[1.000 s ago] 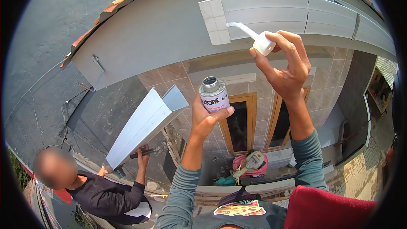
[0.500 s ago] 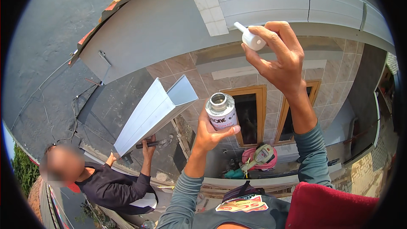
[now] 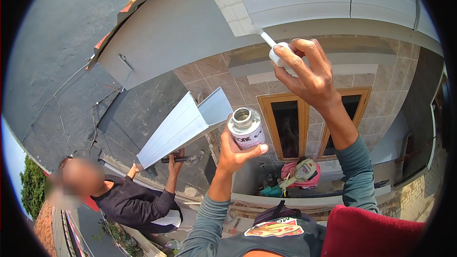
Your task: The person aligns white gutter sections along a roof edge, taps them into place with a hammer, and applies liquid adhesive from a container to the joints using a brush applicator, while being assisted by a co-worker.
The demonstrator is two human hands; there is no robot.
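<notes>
- Tiled wall (image 3: 209, 74): located behind the hands; two wood-framed windows (image 3: 287, 128) are set in it. The right forearm covers part of one frame.
- White gutter (image 3: 304, 0): mounted along the top, above both hands. A panelled end piece (image 3: 233, 12) forms its left end.
- Co-worker (image 3: 138, 204): positioned at lower left, supporting the loose channel and gripping a dark-handled tool (image 3: 183, 158).
- Loose channel (image 3: 173, 126): slanted, left of the left hand. The can overlaps the edge of its near end.
- Right hand (image 3: 309, 74): raised above and right of the can; thumb and index finger pinched on the cap, remaining fingers bent and spread.
- Left hand (image 3: 233, 154): fingers wrapped around the can, thumb across its lower front.
- Metal can (image 3: 246, 131): seated in the left hand, slightly tilted, open mouth upward, well apart from the cap.
- White cap (image 3: 281, 54): at the right fingertips, below the gutter.
- Applicator stem (image 3: 268, 39): extends from the cap to the end piece's lower corner; contact cannot be determined.
</notes>
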